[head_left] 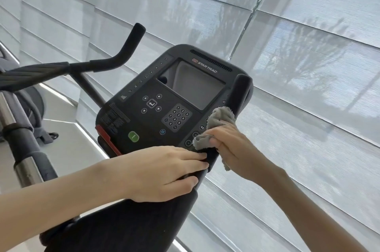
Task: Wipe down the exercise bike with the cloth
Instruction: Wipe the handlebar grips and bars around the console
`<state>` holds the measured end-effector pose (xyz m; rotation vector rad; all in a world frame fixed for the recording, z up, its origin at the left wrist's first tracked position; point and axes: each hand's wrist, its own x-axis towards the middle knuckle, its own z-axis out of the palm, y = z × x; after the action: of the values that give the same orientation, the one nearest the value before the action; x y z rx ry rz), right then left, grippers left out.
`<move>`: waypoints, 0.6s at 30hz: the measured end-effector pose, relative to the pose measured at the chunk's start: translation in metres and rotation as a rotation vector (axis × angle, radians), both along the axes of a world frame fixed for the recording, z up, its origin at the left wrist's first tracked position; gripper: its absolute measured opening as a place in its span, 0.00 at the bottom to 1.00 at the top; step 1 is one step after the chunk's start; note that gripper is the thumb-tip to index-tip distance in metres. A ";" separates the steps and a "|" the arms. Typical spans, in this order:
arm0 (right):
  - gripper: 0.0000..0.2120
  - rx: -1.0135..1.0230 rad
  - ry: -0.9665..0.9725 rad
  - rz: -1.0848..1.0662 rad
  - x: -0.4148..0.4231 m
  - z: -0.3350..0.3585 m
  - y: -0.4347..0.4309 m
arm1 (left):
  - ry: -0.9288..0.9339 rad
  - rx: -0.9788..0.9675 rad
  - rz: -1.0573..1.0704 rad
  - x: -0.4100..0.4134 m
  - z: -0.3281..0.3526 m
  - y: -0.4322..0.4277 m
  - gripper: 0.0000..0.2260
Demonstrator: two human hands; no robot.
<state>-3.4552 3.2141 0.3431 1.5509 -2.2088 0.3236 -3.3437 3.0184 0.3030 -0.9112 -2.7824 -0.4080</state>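
Hands sit low center. Left hand (164, 171) lies flat, fingers straight, on the bottom edge of the bike console (131, 116). Right hand (232, 149), just beside it, curls round a bunched grey cloth (218, 122), pressing it on the console's lower-right btns. Dark screen (195, 85) is mid-frame. Handlebar (127, 46) is upper left, w/ blinds (308, 66) behind.

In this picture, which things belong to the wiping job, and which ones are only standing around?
For the job:
grey cloth, held by the right hand
bike console
left hand, resting below the console
handlebar

Only around:
window blinds
neighbouring machine at the left
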 end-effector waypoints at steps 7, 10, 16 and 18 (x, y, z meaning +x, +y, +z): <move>0.12 -0.185 0.430 -0.006 -0.027 0.044 0.010 | -0.003 -0.045 0.020 0.001 0.003 0.001 0.31; 0.12 -0.113 0.479 -0.075 -0.048 0.018 0.013 | 0.018 -0.051 0.026 0.000 0.001 0.001 0.32; 0.14 -0.370 0.023 -0.007 -0.017 -0.052 0.009 | 0.013 -0.040 0.037 0.002 -0.001 0.003 0.33; 0.15 -0.482 -0.121 -0.003 0.002 -0.063 0.007 | 0.005 -0.019 0.042 0.003 -0.002 0.004 0.33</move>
<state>-3.4533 3.2214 0.2804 1.2876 -2.0162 0.8948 -3.3404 3.0226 0.3014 -0.8549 -2.8001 -0.3721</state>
